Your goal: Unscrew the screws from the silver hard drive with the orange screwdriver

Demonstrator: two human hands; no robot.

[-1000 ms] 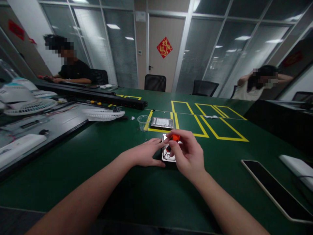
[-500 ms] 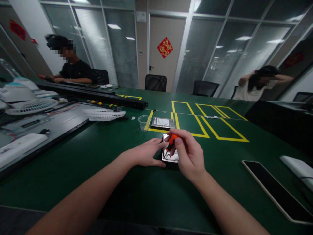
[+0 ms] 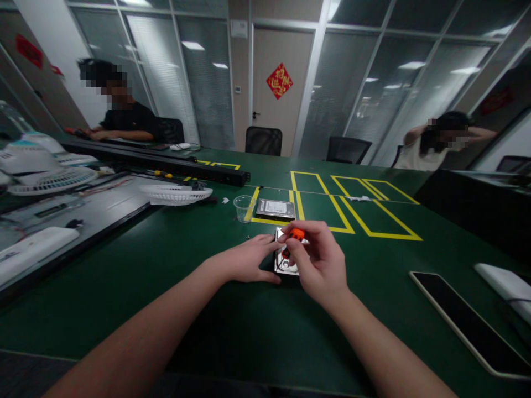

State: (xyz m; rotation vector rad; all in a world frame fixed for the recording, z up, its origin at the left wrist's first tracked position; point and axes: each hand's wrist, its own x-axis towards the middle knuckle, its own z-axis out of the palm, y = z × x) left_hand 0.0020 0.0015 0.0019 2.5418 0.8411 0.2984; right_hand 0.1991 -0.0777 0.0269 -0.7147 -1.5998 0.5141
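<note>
A silver hard drive lies on the green table in front of me. My left hand rests at its left side, thumb and fingers spread against the edge. An orange and black screwdriver is gripped in my right hand, its thin shaft slanting down toward the drive's lower left part. Whether its tip touches a screw is too small to tell. Behind the drive sits a second hard drive with a white label, beside a clear plastic cup.
Fan parts and a large grey panel lie at left. A phone and a white device are at right. Yellow tape marks rectangles. Two people sit across the table.
My right hand's fingers have shifted around the screwdriver, and its orange handle has turned more upright. My left hand has stayed at the drive's side.
</note>
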